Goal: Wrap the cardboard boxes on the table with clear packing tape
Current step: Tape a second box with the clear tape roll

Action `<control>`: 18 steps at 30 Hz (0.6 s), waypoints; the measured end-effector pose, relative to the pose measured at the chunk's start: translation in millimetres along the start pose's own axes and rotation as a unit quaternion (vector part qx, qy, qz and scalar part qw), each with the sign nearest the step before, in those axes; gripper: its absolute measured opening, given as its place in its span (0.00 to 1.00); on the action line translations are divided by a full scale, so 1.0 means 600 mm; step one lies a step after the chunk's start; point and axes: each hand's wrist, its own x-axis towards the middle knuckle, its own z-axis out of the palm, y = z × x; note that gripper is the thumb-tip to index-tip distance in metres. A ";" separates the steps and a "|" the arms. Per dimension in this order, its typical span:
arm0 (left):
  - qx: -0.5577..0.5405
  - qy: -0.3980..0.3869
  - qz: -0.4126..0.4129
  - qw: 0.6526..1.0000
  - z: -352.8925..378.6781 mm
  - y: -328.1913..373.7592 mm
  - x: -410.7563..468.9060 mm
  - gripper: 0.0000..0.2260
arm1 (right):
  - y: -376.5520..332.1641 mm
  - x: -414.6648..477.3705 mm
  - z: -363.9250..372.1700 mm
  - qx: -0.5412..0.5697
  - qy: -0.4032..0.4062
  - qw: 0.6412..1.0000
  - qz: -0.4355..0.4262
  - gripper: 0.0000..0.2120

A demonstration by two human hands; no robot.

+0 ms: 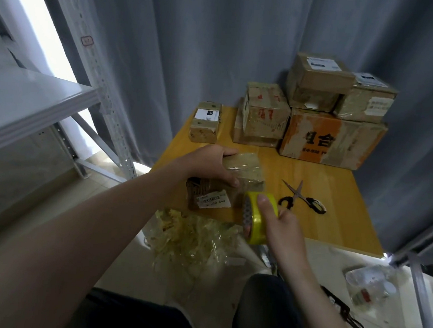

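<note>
— Where is the parcel?
— At the near edge of the wooden table [335, 225], the left hand [207, 163] clasps a small cardboard box [248, 169], fingers curled over its far side.
— And the tape?
— The right hand [283, 228] grips the yellow tape roll [256, 218] beside it, thumb on the rim. Scissors [303, 199] lie near, with stacked boxes [317, 115] behind.

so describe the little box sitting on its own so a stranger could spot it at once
Find the wooden table against the grey curtain, with a stack of boxes at its far edge. Left of the stack, at the far left corner, is the small box. Unlike its stacked neighbours, it touches no other box and is the smallest there.
</note>
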 end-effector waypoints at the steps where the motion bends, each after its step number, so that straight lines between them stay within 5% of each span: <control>1: 0.001 -0.005 0.002 1.000 -0.001 -0.002 -0.001 0.48 | 0.011 -0.007 0.008 0.002 0.000 1.000 0.006 0.20; 18: 0.002 -0.015 0.035 0.999 0.002 -0.013 -0.009 0.48 | 0.041 0.003 0.024 0.024 -0.023 0.997 0.064 0.19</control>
